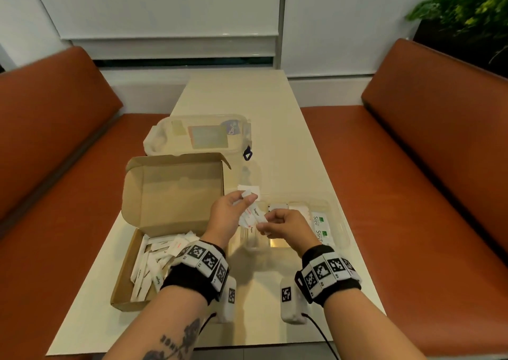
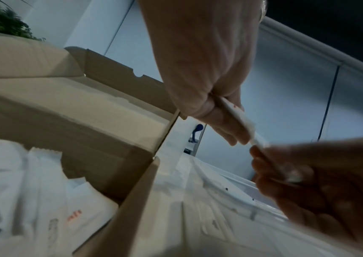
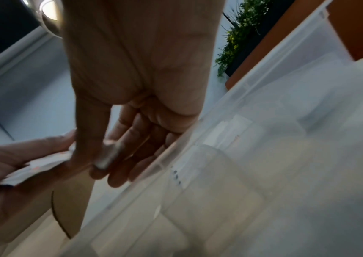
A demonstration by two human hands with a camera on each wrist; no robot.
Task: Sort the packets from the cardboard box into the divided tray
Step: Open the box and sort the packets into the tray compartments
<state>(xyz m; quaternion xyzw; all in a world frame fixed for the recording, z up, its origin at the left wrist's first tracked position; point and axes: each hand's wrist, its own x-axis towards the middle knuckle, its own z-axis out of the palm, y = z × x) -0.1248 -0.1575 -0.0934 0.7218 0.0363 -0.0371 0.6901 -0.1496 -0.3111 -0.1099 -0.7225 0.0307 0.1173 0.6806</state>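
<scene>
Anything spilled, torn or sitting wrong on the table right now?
Nothing stands out. The packets in the cardboard box lie in a loose jumble, none spilled onto the table. The left hand holds a fan of sugar packets and the right hand pinches one above the divided tray.

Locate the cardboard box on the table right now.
In the head view the cardboard box sits on the table's left side, lid open, left of the divided tray and just nearer than a clear lidded container.

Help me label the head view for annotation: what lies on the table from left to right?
cardboard box → left hand holding sugar packets → right hand pinching one packet → divided tray
</scene>
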